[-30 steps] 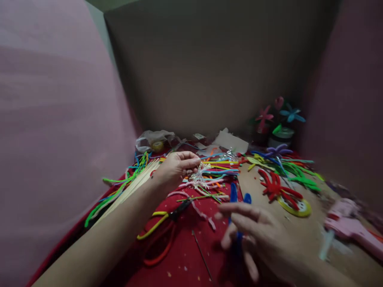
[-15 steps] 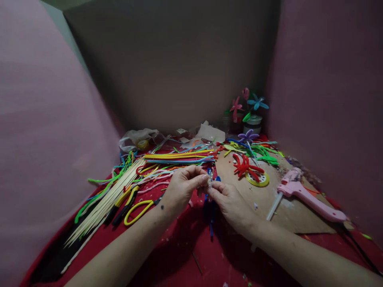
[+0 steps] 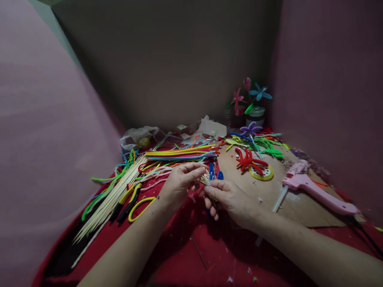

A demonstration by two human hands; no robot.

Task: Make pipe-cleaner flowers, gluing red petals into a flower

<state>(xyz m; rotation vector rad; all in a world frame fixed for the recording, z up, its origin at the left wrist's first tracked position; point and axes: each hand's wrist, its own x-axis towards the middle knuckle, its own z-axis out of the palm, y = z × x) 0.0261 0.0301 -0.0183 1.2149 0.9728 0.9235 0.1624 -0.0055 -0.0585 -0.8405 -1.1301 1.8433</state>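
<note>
Between the fingertips of both hands is a small bunch of pale, thin-stemmed flower stamens (image 3: pixel 205 177), their tips fanned out. My right hand (image 3: pixel 230 199) pinches the bunch from the right, with its other fingers curled below. From the left, my left hand (image 3: pixel 182 181) has thumb and forefinger closed at the edge of the stamens. Just behind my right fingertips, dark blue pipe-cleaner petals (image 3: pixel 220 175) stick up; their lower part is hidden by the hand, and I cannot tell whether they are held.
Wooden skewers (image 3: pixel 112 199), pliers (image 3: pixel 130 202) and yellow-handled scissors (image 3: pixel 142 207) lie left. Pipe cleaners (image 3: pixel 179 153) lie behind my hands. On the cardboard (image 3: pixel 239 187) at right are a red pipe-cleaner piece (image 3: pixel 247 160), a yellow-rimmed disc (image 3: pixel 263 175) and a pink glue gun (image 3: pixel 320 191).
The stamens now show fanned out between my fingers, and my right hand's lower fingers have come into sight beneath. Less of the blue piece hangs visibly below. The view has shifted slightly.
</note>
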